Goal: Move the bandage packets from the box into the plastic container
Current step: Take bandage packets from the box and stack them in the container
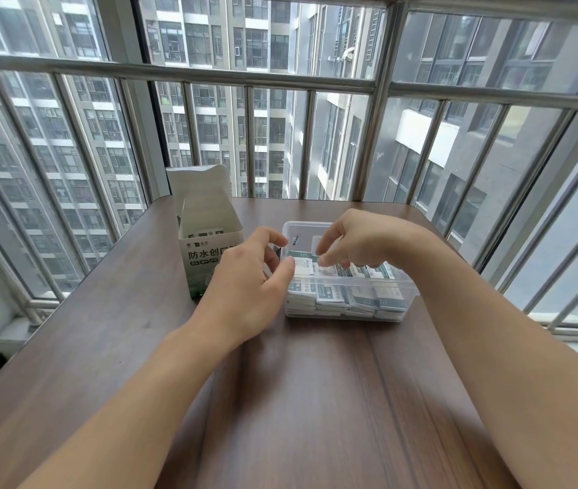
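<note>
Both hands worked over the plastic container point(400, 287) near the table's point(315, 400) far edge. The left hand point(248, 291) and right hand point(354, 241) pinched one bandage packet point(302, 265) between their fingertips, its long axis crosswise above the stacks; the box point(206, 238) stood just left.

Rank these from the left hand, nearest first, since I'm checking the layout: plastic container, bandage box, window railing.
From the left hand:
1. Plastic container, just to its right, thumb at its wall.
2. Bandage box, close behind it to the left.
3. Window railing, far beyond the table.
</note>
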A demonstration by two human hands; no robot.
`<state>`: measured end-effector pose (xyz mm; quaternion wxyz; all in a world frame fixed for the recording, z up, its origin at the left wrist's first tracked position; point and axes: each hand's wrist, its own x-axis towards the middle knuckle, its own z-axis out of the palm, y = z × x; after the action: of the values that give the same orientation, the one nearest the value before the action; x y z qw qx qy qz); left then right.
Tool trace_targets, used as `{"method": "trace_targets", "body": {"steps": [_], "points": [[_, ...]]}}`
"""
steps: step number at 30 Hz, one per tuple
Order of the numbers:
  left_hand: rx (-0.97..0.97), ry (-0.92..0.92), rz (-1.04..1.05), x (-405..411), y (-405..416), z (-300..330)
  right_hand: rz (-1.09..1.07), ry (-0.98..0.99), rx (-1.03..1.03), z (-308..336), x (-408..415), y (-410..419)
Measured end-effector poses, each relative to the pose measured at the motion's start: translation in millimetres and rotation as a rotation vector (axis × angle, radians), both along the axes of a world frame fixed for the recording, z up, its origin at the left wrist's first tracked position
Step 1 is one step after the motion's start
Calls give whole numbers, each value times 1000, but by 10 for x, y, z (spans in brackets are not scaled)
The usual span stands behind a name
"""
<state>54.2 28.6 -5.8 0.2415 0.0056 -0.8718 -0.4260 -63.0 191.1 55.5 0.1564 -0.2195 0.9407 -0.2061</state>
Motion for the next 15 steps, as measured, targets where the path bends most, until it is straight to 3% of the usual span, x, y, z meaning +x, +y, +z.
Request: {"method": "trace_targets", "body": {"steps": [15], "points": [[11,-4,0,5,3,4,-48,-153,-219,-35,74,-122]]}}
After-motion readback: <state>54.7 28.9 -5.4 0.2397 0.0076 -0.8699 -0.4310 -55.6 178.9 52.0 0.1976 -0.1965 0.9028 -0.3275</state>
